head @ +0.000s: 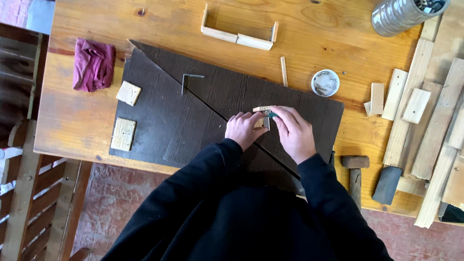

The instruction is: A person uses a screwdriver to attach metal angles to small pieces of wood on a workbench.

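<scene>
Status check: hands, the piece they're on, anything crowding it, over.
Left hand and right hand both pinch a small wood piece with a metal bit, over the dark board. Hex key and two wood squares lie apart, left.

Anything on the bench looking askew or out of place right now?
Mostly tidy. The grey ribbed can lies tipped on its side at the table's far right corner, open mouth facing the scrap wood pile. Nothing has visibly spilled out.

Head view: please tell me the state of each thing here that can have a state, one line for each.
left hand: closed on small wooden piece
right hand: pinching the same piece
dark brown board: lying flat
grey ribbed can: open, tipped on its side
small round white tin: open
magenta cloth: crumpled
hammer: lying untouched
</scene>
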